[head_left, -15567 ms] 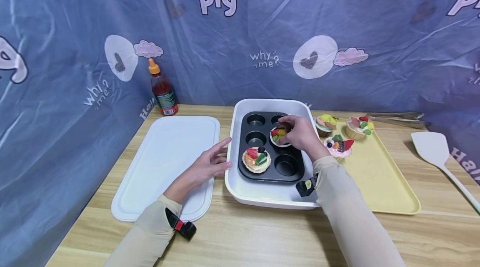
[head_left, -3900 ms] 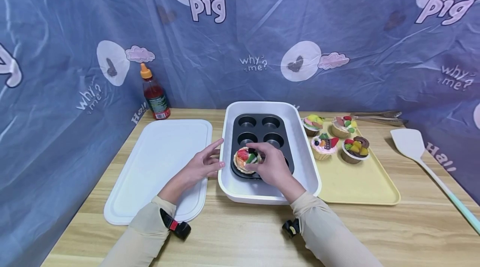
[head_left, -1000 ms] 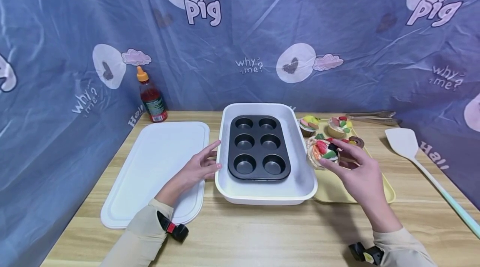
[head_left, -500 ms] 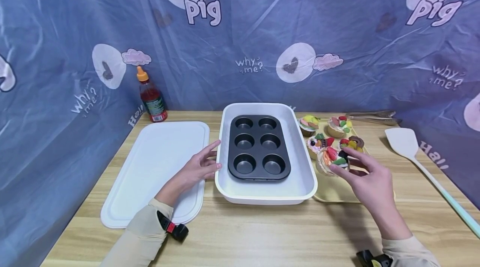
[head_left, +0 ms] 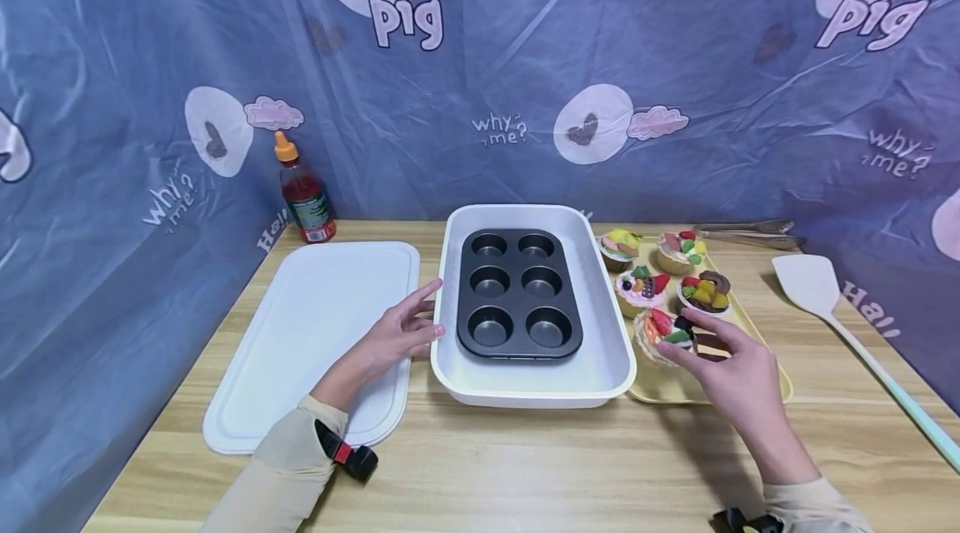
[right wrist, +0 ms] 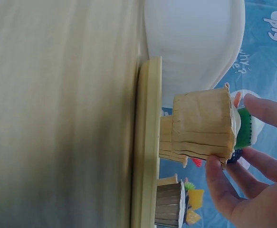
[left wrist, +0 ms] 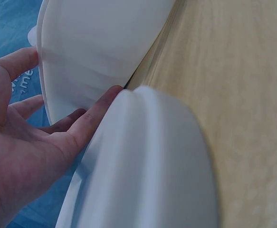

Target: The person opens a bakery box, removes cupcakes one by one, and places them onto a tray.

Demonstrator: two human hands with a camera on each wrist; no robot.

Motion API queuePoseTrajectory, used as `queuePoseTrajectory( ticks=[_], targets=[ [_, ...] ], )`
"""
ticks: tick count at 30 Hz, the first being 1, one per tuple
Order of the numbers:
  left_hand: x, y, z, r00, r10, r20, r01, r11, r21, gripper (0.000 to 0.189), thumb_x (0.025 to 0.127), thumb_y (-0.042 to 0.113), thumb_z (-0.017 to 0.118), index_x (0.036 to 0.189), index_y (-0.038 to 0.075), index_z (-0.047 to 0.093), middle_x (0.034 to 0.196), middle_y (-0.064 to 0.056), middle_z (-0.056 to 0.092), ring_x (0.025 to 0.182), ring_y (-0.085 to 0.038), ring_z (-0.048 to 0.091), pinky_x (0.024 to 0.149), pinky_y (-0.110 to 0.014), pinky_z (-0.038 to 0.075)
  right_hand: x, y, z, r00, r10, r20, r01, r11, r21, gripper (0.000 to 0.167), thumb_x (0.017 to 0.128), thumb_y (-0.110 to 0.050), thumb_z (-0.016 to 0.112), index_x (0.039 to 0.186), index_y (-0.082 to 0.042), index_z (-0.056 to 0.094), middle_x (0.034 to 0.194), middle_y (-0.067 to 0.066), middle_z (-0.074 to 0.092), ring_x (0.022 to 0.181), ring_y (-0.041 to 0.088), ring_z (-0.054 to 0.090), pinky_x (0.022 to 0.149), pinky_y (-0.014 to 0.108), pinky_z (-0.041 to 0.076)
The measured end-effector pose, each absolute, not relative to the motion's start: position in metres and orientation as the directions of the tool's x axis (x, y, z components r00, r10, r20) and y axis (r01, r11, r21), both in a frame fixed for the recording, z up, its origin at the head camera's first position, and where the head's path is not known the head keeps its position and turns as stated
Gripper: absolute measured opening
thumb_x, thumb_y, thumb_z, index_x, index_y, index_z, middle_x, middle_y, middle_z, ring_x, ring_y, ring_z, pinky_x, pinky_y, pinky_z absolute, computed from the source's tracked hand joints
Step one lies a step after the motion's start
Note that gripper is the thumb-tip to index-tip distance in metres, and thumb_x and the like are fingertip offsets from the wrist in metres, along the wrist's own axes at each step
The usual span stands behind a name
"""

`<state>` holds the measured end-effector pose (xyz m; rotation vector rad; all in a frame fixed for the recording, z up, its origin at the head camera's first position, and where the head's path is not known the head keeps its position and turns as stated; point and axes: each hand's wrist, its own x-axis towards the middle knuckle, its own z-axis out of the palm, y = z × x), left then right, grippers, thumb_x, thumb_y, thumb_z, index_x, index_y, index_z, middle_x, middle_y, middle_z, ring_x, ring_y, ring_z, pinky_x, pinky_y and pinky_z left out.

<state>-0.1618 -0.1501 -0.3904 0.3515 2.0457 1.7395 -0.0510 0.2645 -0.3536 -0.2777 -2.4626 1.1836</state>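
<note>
My right hand (head_left: 738, 371) pinches a fruit-topped cupcake (head_left: 660, 337) by its upper rim, thumb on one side and fingers on the other. In the right wrist view the tan paper cup (right wrist: 202, 123) hangs upright close over the yellow tray (right wrist: 150, 142). Just behind it sit a pink cupcake (head_left: 637, 293) and a chocolate-and-fruit cupcake (head_left: 703, 293). My left hand (head_left: 386, 341) rests its extended fingers against the left wall of the white bin (head_left: 442, 350). In that bin lies a black muffin pan (head_left: 517, 296), its six-hole face showing bare cups.
Two more cupcakes, one yellow-topped (head_left: 619, 248) and one pale (head_left: 679, 251), stand at the tray's back. Metal tongs (head_left: 750, 233) and a white spatula (head_left: 813, 283) lie to the right. A white board (head_left: 322, 333) and a sauce bottle (head_left: 306, 196) are on the left.
The fruit-topped cupcake came out of the muffin pan and across to the yellow tray in my right hand, lowering slightly lately. The chocolate-and-fruit cupcake also moved there earlier. The left hand stays put.
</note>
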Motion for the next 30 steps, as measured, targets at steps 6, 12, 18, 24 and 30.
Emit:
queuePoseTrajectory(
  ticks=[6, 12, 18, 24, 30],
  targets=[
    [-0.1607, -0.1508, -0.3892, -0.877, 0.451, -0.166, -0.087, 0.192, 0.978, 0.073, 0.100, 0.012, 0.062, 0.161, 0.030, 0.025, 0.157, -0.019, 0.038, 0.132, -0.034, 0.053, 0.093, -0.037, 0.059, -0.0498, 0.2658, -0.3563, -0.915, 0.339, 0.217, 0.057, 0.643, -0.764, 0.062, 0.079, -0.030, 0.088, 0.132, -0.006, 0.067, 0.124, 0.011, 0.071, 0.078, -0.023, 0.054, 0.063, 0.008, 0.053],
    [-0.1607, -0.1503, -0.3888, -0.877, 0.448, -0.172, -0.094, 0.190, 0.977, 0.073, 0.101, 0.011, 0.061, 0.161, 0.030, 0.025, 0.157, -0.019, 0.038, 0.132, -0.035, 0.053, 0.094, -0.038, 0.059, -0.0492, 0.2668, -0.3574, -0.924, 0.324, 0.204, 0.068, 0.663, -0.745, 0.062, 0.079, -0.031, 0.088, 0.132, -0.005, 0.066, 0.126, 0.026, 0.067, 0.076, -0.022, 0.052, 0.060, 0.009, 0.052],
    [-0.1610, -0.1508, -0.3898, -0.871, 0.464, -0.159, -0.085, 0.175, 0.981, 0.074, 0.101, 0.010, 0.061, 0.162, 0.028, 0.023, 0.157, -0.020, 0.037, 0.133, -0.037, 0.052, 0.093, -0.038, 0.060, -0.0496, 0.2674, -0.3586, -0.931, 0.318, 0.179, 0.094, 0.683, -0.724, 0.063, 0.079, -0.035, 0.088, 0.132, -0.009, 0.067, 0.129, 0.022, 0.067, 0.078, -0.022, 0.050, 0.060, 0.013, 0.052],
    [-0.1621, -0.1513, -0.3910, -0.873, 0.466, -0.142, -0.071, 0.167, 0.983, 0.075, 0.099, 0.011, 0.063, 0.162, 0.025, 0.023, 0.155, -0.021, 0.039, 0.130, -0.034, 0.055, 0.089, -0.033, 0.060, -0.0503, 0.2662, -0.3592, -0.935, 0.304, 0.180, 0.093, 0.704, -0.704, 0.063, 0.078, -0.035, 0.088, 0.131, -0.008, 0.068, 0.128, 0.025, 0.067, 0.088, 0.010, 0.072, 0.060, 0.012, 0.051],
    [-0.1636, -0.1514, -0.3924, -0.873, 0.472, -0.121, -0.053, 0.154, 0.987, 0.075, 0.099, 0.010, 0.063, 0.162, 0.021, 0.023, 0.153, -0.025, 0.039, 0.129, -0.036, 0.054, 0.088, -0.030, 0.059, -0.0512, 0.2660, -0.3603, -0.941, 0.286, 0.183, 0.088, 0.727, -0.681, 0.062, 0.079, -0.034, 0.087, 0.130, -0.005, 0.068, 0.125, 0.028, 0.067, 0.106, 0.047, 0.069, 0.061, 0.012, 0.048]
  ],
)
